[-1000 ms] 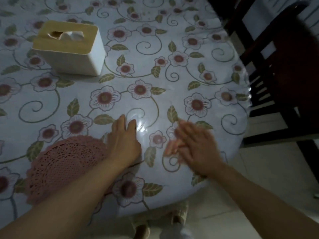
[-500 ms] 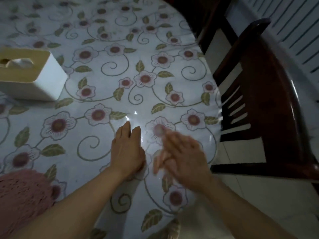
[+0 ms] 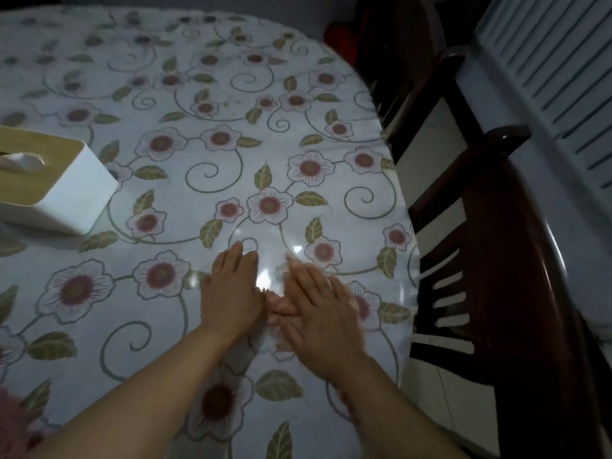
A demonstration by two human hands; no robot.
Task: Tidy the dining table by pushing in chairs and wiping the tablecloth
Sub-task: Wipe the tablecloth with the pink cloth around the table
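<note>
Both hands, left hand and right hand, lie flat with fingers straight, holding nothing, on the glossy white flower-printed plastic tablecloth near its right edge; smoothing probably works best with even outward strokes.

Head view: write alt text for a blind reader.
Two bare hands, left hand and right hand, lie flat side by side on a floral tablecloth. A tissue box sits left; a dark wooden chair stands right.

White tissue box, pink doily
</note>
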